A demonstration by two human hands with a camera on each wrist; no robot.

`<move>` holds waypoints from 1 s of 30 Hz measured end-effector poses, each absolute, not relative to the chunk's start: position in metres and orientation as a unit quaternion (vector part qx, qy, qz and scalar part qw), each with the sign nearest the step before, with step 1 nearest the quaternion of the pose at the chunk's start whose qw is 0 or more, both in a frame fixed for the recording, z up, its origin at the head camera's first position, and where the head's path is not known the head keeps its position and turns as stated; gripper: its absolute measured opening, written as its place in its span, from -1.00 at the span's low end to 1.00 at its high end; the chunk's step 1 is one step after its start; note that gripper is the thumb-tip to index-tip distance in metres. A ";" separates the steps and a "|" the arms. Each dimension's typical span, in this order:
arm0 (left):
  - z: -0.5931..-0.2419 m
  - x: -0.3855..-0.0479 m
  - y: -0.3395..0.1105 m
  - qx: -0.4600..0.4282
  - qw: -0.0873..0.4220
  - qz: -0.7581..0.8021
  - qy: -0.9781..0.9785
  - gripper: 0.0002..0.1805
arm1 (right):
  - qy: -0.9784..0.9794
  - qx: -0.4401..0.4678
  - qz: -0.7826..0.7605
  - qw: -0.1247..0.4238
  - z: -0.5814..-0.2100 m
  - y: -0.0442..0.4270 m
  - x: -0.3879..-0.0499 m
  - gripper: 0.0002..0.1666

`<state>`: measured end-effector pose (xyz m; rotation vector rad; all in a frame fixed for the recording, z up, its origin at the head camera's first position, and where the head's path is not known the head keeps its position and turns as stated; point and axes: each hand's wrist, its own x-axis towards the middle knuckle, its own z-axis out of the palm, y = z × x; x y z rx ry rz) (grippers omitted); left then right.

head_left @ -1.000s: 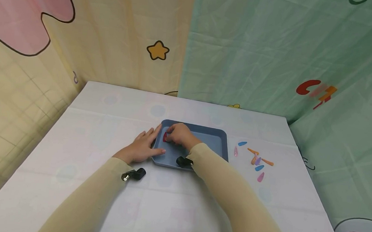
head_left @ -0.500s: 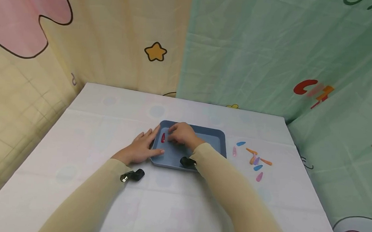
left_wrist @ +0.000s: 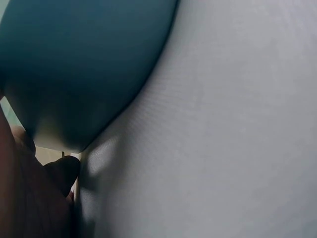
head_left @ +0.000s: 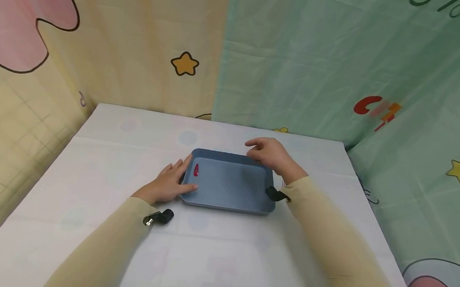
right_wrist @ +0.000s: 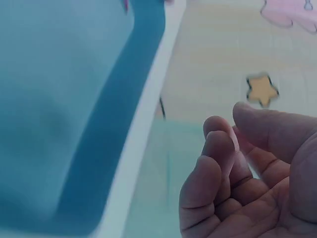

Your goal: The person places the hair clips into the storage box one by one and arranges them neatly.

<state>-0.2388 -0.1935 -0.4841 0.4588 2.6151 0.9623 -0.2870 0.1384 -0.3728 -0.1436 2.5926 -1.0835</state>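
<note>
— Why spread the left hand [head_left: 165, 185] against the tray [head_left: 231, 184]?
— Probably to steady it. Red clip [head_left: 196, 170] inside, toward the left.
— And the right hand [head_left: 272, 156]?
— Loosely curled, empty, near the far rim [head_left: 221, 155].

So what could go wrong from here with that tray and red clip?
In the head view, the black wrist camera on the right sleeve overlaps the right rim of the tray; it might catch there and nudge it. The red clip appears loose near the tray's left end, so a jolt could slide it. The left hand is at the left rim; uneven pressure might shift the tray.
</note>
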 end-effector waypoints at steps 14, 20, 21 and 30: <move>-0.487 -0.239 -0.199 0.163 0.152 0.332 0.917 0.19 | 0.949 0.000 -0.286 0.130 -0.380 0.273 -0.260 -0.42; -0.489 -0.241 -0.199 0.166 0.152 0.331 0.917 0.19 | 0.956 0.018 -0.259 0.140 -0.396 0.317 -0.249 -0.39; -0.489 -0.241 -0.198 0.167 0.152 0.330 0.916 0.19 | 0.956 0.021 -0.257 0.143 -0.399 0.323 -0.247 -0.39; -0.486 -0.240 -0.195 0.163 0.158 0.332 0.916 0.18 | 0.949 0.039 -0.263 0.172 -0.416 0.368 -0.232 -0.37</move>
